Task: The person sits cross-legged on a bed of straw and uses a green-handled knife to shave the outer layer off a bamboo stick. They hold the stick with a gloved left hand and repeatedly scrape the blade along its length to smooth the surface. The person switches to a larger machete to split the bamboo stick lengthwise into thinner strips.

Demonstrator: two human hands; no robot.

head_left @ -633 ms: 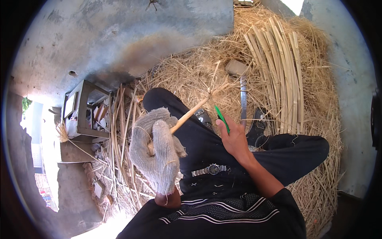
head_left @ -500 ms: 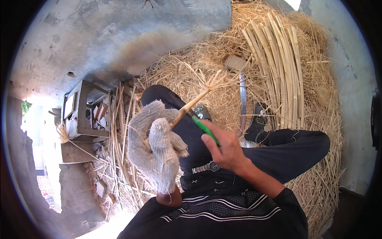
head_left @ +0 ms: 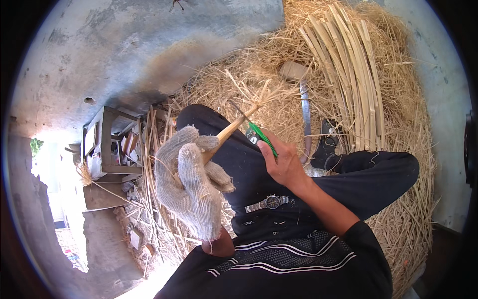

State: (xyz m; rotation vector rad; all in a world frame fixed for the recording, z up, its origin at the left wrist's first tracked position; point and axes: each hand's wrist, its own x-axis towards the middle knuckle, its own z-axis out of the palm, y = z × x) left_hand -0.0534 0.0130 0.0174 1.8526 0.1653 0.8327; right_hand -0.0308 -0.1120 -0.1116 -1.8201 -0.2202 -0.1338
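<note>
In a thick off-white knitted glove, my left hand (head_left: 191,177) is closed around a pale stick (head_left: 230,130), which looks like bamboo. The stick slants up to the right, and its far end splays into thin curled shavings (head_left: 264,97). My bare right hand (head_left: 285,164) grips the green handle of a small knife (head_left: 262,138), thumb along the handle. The knife's thin dark blade crosses the stick just below the frayed end. The lower end of the stick is hidden inside the glove.
A bundle of long pale strips (head_left: 356,84) lies on shavings at the right. Near my foot is a long curved blade (head_left: 305,114) beside a wooden block (head_left: 294,71). A wristwatch (head_left: 272,202) rests on my lap. Left stands a cluttered wooden frame (head_left: 105,144) beside thin sticks (head_left: 148,164).
The knife and my right hand have moved up along the stick, away from the glove toward the frayed end. The left hand keeps its hold. The whole view has shifted slightly.
</note>
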